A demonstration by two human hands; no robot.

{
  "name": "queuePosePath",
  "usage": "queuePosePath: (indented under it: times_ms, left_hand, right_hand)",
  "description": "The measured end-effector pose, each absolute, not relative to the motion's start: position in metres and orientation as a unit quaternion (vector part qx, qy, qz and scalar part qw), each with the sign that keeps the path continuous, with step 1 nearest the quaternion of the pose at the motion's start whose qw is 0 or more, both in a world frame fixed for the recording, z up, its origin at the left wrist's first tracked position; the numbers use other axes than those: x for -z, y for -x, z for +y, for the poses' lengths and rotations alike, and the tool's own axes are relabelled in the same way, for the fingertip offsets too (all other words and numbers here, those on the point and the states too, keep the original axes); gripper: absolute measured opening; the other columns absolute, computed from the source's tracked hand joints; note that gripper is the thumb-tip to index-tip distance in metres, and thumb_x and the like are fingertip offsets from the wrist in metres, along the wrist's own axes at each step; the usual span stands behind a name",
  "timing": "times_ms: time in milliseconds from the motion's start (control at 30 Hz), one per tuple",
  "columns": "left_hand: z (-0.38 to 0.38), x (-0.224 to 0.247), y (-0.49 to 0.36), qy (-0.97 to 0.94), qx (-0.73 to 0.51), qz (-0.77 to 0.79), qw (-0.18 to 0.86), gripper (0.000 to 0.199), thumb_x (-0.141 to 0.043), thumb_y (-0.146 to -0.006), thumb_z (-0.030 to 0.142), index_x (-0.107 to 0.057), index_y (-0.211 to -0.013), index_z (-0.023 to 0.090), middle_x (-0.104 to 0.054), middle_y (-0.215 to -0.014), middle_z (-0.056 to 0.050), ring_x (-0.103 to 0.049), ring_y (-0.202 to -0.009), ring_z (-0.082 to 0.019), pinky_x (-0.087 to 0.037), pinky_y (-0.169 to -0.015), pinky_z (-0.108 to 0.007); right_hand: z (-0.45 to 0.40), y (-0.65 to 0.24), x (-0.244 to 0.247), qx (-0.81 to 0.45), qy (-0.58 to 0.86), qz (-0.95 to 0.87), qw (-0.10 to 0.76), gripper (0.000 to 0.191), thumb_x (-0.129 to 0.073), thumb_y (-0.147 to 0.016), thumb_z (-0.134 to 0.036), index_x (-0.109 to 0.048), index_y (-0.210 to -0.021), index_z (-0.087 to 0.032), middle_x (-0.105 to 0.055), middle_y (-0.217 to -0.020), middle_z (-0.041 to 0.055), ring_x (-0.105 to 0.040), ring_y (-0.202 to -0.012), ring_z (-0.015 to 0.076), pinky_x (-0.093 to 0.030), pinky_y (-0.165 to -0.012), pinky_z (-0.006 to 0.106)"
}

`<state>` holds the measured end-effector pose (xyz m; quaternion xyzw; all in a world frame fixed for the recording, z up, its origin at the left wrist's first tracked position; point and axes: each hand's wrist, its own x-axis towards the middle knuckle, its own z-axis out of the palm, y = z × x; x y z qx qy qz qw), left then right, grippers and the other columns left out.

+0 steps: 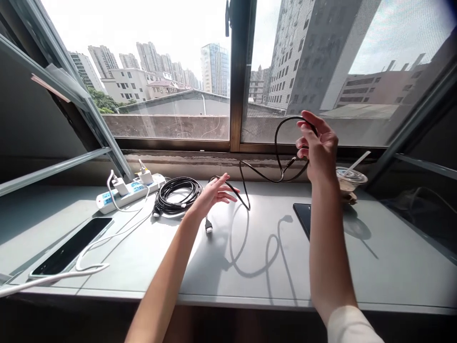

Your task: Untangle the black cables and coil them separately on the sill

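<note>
A black HDMI cable (262, 174) stretches in loose loops between my two hands above the table. My right hand (317, 143), raised in front of the window, pinches one stretch of it between thumb and fingers. Lower down, my left hand (214, 193) has the other part running through its loosely bent fingers. One plug (209, 226) dangles below my left hand; the other plug (293, 161) hangs left of my right wrist. Beside my left hand lies a coiled black cable (164, 193) with plugs at its edge.
A white power strip (132, 190) with chargers stands at the back left. A phone (71, 247) and a white cord (91, 245) lie in front of it. Right of centre, a dark tablet or phone (302, 216) is partly behind my right forearm. A drink cup (352, 178) with a straw stands beyond.
</note>
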<state>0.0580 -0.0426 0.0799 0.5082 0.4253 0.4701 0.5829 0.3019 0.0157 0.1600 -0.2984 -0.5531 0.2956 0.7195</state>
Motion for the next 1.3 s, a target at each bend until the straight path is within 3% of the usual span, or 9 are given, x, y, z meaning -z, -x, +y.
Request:
queuePosePath:
  times_ms: [133, 333, 467, 567, 633, 733, 867, 1100, 1300]
  left_hand:
    - [-0.048, -0.117, -0.079, -0.54, -0.42, 0.409, 0.604, 0.065, -0.045, -0.085, 0.063, -0.047, -0.125, 0.012, -0.067, -0.1, -0.018, -0.062, -0.051, -0.015, -0.023, -0.036, -0.019]
    - [-0.052, -0.17, -0.093, -0.608, -0.522, 0.511, 0.309, 0.039, -0.044, -0.093, 0.042, -0.065, -0.093, 0.008, -0.05, -0.04, -0.001, -0.058, -0.049, -0.015, -0.04, -0.051, -0.019]
    - [-0.052, -0.179, -0.097, -0.557, -0.549, 0.546, 0.3, 0.036, -0.045, -0.093, 0.039, -0.059, -0.11, 0.01, -0.065, -0.069, -0.007, -0.064, -0.065, -0.016, -0.046, -0.057, -0.021]
    - [-0.053, -0.179, -0.104, -0.54, -0.579, 0.468, 0.394, 0.05, -0.053, -0.09, 0.042, -0.04, -0.133, 0.02, -0.066, -0.1, -0.01, -0.066, -0.071, -0.016, -0.051, -0.063, -0.025]
    - [-0.055, -0.18, -0.105, -0.531, -0.596, 0.365, 0.479, 0.041, -0.052, -0.092, 0.038, -0.043, -0.127, 0.018, -0.065, -0.108, -0.012, -0.066, -0.07, -0.014, -0.052, -0.066, -0.024]
    - [-0.058, -0.183, -0.095, -0.513, -0.6, 0.291, 0.541, 0.016, -0.046, -0.094, 0.024, -0.054, -0.094, 0.011, -0.066, -0.104, -0.014, -0.047, -0.045, -0.002, -0.04, -0.045, -0.014]
    - [-0.066, -0.189, -0.073, -0.519, -0.598, 0.372, 0.484, 0.026, -0.046, -0.093, 0.026, -0.056, -0.076, 0.009, -0.066, -0.071, -0.01, -0.027, -0.035, -0.001, -0.015, -0.033, -0.015]
    - [-0.076, -0.194, -0.071, -0.561, -0.572, 0.418, 0.429, 0.036, -0.051, -0.09, 0.037, -0.055, -0.112, 0.009, -0.067, -0.067, -0.01, -0.024, -0.035, -0.003, -0.012, -0.035, -0.017]
    - [-0.065, -0.187, -0.08, -0.545, -0.593, 0.397, 0.441, 0.047, -0.058, -0.082, 0.047, -0.06, -0.113, 0.012, -0.057, -0.059, -0.002, -0.048, -0.047, -0.01, -0.034, -0.043, -0.019]
  right_hand:
    - [0.003, -0.291, -0.165, -0.218, 0.23, -0.625, 0.714, 0.03, -0.054, -0.086, -0.032, -0.064, -0.114, -0.031, -0.062, -0.11, 0.0022, -0.049, -0.048, 0.0036, -0.033, -0.032, 0.015]
    - [-0.01, -0.286, -0.169, -0.147, 0.231, -0.678, 0.682, 0.038, -0.049, -0.09, -0.031, -0.053, -0.127, -0.037, -0.055, -0.125, 0.0051, -0.06, -0.061, 0.0075, -0.039, -0.036, 0.015]
    - [-0.023, -0.286, -0.174, -0.107, 0.184, -0.697, 0.685, 0.03, -0.048, -0.093, -0.032, -0.058, -0.121, -0.035, -0.059, -0.121, 0.0037, -0.059, -0.058, 0.0062, -0.041, -0.037, 0.015]
    - [-0.036, -0.278, -0.176, -0.074, 0.157, -0.716, 0.676, 0.025, -0.045, -0.095, -0.028, -0.063, -0.113, -0.031, -0.065, -0.11, 0.002, -0.055, -0.051, 0.0037, -0.04, -0.039, 0.015]
    - [-0.042, -0.269, -0.175, -0.051, 0.172, -0.741, 0.647, 0.028, -0.044, -0.095, -0.025, -0.061, -0.117, -0.029, -0.067, -0.108, 0.0017, -0.056, -0.05, 0.0034, -0.043, -0.043, 0.016]
    - [-0.038, -0.259, -0.171, -0.018, 0.234, -0.75, 0.618, 0.034, -0.046, -0.095, -0.024, -0.056, -0.127, -0.027, -0.07, -0.106, 0.0021, -0.057, -0.046, 0.0039, -0.047, -0.048, 0.019]
    - [-0.018, -0.263, -0.166, -0.009, 0.336, -0.615, 0.713, 0.031, -0.056, -0.089, -0.033, -0.066, -0.115, -0.02, -0.071, -0.101, 0.0061, -0.052, -0.036, 0.0055, -0.04, -0.036, 0.021]
    - [-0.036, -0.246, -0.168, -0.034, 0.273, -0.514, 0.813, 0.019, -0.069, -0.078, -0.026, -0.072, -0.096, -0.022, -0.072, -0.095, 0.0029, -0.049, -0.038, 0.0046, -0.037, -0.033, 0.02]
    - [-0.058, -0.205, -0.156, -0.058, 0.094, -0.793, 0.6, 0.012, -0.065, -0.079, -0.013, -0.072, -0.087, -0.019, -0.072, -0.09, 0.0015, -0.06, -0.057, 0.0065, -0.044, -0.044, 0.016]
